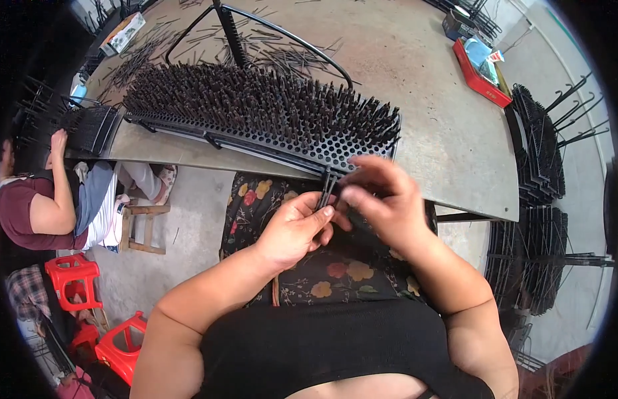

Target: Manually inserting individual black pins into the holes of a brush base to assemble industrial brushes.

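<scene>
My left hand pinches a small bundle of thin dark rods with rounded ends, held upright just off the table's near edge. Close at its right, my right hand is curled with thumb and index finger apart, and nothing shows between them. Its lower fingers are partly hidden beside the rods. Beyond both hands lies a long perforated rack, its holes crowded with short dark rods standing up. At its right end a stretch of bare holes shows.
A curved black metal frame rises behind the rack. Loose rods lie scattered on the table. A red tray sits at right, near stacked dark racks. At left, another person works beside red stools.
</scene>
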`<state>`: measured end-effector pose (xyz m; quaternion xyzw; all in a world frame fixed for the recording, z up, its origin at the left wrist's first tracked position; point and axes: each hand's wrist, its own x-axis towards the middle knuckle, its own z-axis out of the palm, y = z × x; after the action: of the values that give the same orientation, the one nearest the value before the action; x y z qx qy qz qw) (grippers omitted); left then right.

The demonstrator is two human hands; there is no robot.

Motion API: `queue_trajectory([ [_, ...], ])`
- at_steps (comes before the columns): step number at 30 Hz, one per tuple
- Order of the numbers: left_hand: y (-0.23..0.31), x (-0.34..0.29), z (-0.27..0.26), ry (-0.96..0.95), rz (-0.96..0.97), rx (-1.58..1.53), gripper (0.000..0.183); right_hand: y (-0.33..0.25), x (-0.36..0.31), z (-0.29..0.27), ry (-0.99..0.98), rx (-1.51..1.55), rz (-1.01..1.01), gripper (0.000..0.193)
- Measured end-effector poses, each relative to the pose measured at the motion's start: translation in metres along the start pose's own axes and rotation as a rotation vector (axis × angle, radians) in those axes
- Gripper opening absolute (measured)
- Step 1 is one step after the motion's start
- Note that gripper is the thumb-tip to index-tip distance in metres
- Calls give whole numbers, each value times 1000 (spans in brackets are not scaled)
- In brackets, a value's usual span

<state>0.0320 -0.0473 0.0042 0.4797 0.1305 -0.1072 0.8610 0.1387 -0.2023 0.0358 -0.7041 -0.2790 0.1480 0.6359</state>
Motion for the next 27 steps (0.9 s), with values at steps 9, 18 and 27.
queue_trajectory([
  [9,0,3,4,8,-91,61,24,8,40,-45,420,-448,-580,26],
  [18,2,4,4,1,-114,57,24,-1,39,-47,366,-720,-643,22],
  [27,1,0,4,-64,-59,4,26,-4,6,-16,42,-340,-267,32],
])
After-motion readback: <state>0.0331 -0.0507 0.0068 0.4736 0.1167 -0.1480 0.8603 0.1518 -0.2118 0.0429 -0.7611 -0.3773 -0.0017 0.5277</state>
